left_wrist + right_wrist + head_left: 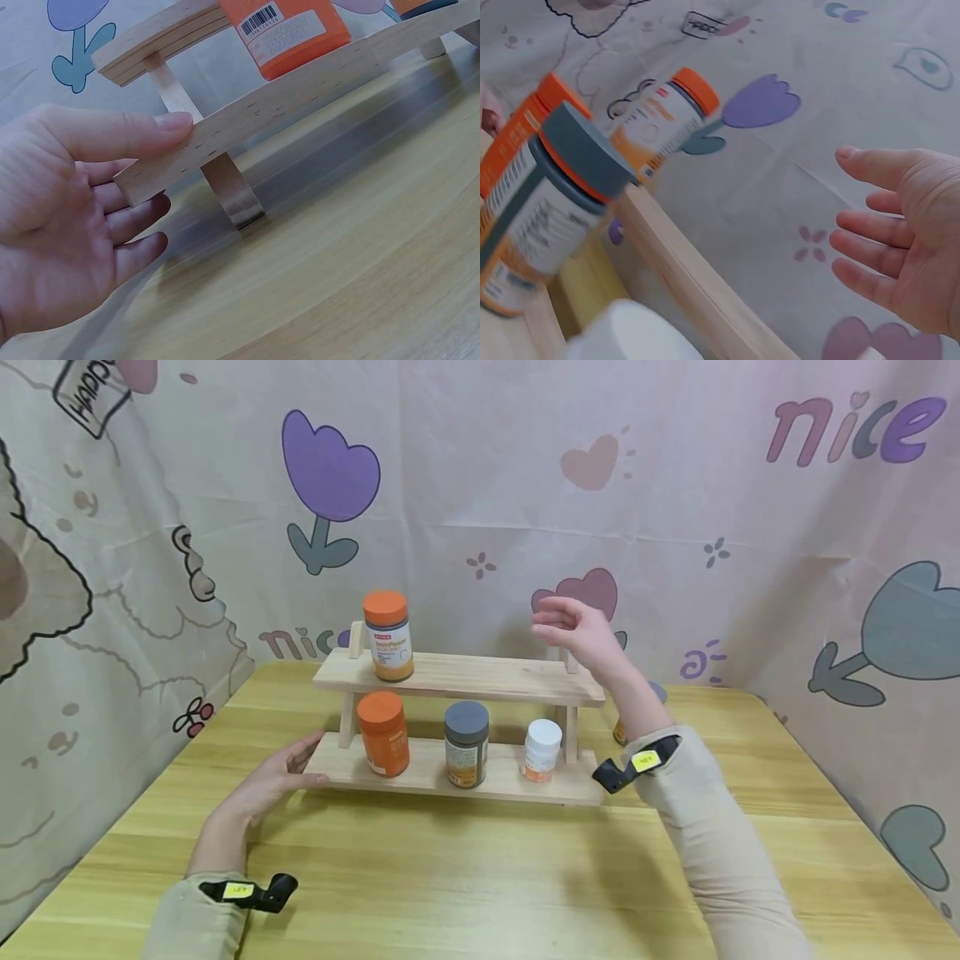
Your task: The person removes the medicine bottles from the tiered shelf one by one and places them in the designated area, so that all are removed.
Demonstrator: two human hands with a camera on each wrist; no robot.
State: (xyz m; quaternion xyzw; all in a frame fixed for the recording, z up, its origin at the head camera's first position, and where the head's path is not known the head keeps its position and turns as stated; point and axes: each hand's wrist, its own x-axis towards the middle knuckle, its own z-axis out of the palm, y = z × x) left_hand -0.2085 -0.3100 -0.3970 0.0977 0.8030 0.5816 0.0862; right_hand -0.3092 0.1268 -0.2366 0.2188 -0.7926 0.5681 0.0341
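Observation:
A two-tier wooden display rack [487, 675] stands on the table. My left hand [273, 781] grips the left end of its lower board, the thumb on the board and the fingers around its edge, as the left wrist view shows. Over the right end of the upper board my right hand [577, 631] hovers with relaxed fingers, holding nothing. An orange-lidded supplement bottle [392, 652] stands at the upper board's left. The lower board carries an orange bottle [384, 739], a grey-lidded bottle [466, 747] and a small white bottle [542, 752].
Behind my right forearm, another bottle [619, 732] with a grey-blue lid stands on the wooden table [450, 877], mostly hidden. A printed cloth [465, 468] hangs behind and along both sides of the table.

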